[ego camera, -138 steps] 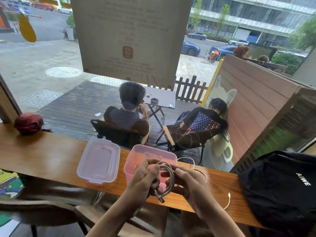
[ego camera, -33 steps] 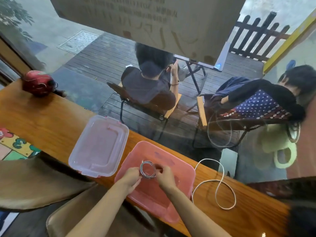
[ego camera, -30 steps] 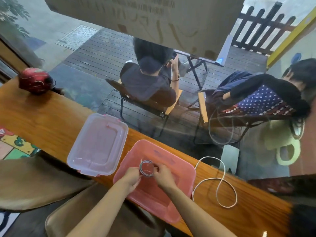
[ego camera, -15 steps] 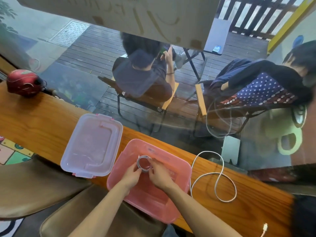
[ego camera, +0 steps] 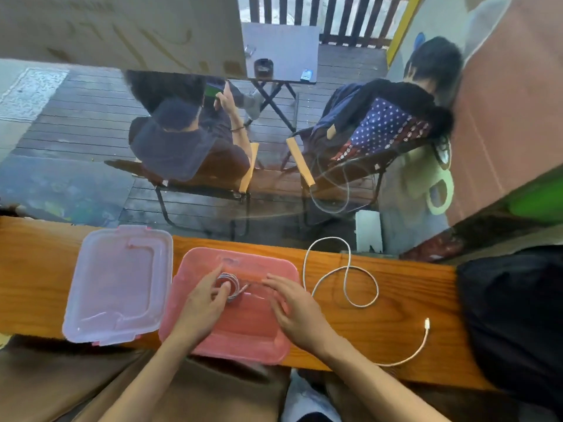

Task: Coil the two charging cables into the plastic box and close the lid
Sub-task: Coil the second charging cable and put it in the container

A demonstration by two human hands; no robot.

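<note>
Head view: clear lid [ego camera: 117, 284] lies on the wooden counter [ego camera: 396, 312], pink plastic box [ego camera: 231, 336] beside it; left hand [ego camera: 202, 306] presses the grey coiled cable [ego camera: 229, 284] inside, fingers straight; right hand [ego camera: 297, 309] hovers spread; white cable [ego camera: 345, 278] sprawls loose, rightward.

black bag [ego camera: 515, 315] right on wooden counter [ego camera: 36, 269]; two people seated outside
</note>
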